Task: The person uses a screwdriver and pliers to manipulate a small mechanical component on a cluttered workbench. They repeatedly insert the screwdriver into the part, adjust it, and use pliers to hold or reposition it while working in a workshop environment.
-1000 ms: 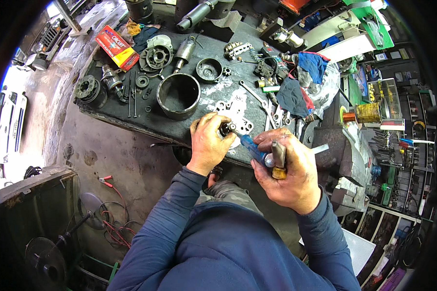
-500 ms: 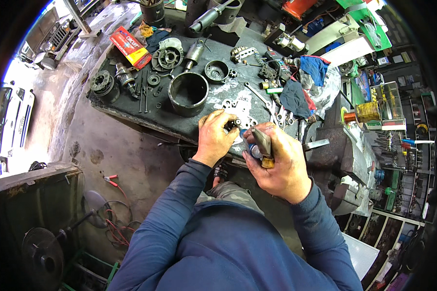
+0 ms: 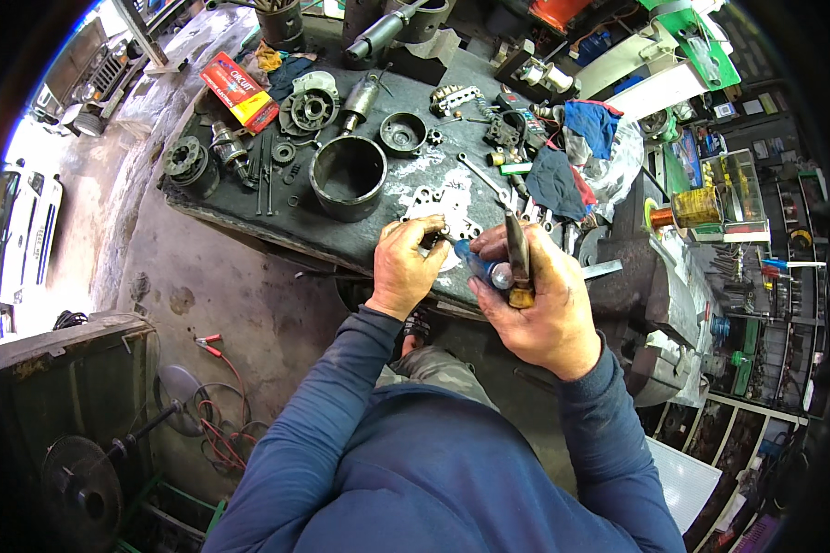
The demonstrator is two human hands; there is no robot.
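Note:
My left hand is closed on a small dark metal part at the bench's front edge. My right hand grips a blue-handled screwdriver and, in the same fist, an upright metal tool with a yellowish lower end. The screwdriver points at the small part; its tip is too small to make out. Beneath the part lies a white perforated piece. A large open metal cylinder stands behind my left hand, and loose wrenches lie beyond my right hand.
The dark workbench carries several machine parts, a red-yellow box and rags. At right are a vise and a wire spool. Red cables and a fan are at lower left; parked vehicles are far left.
My right hand has shifted slightly up and left toward my left hand, and the metal tool in it now stands more upright. My left hand still grips the small part.

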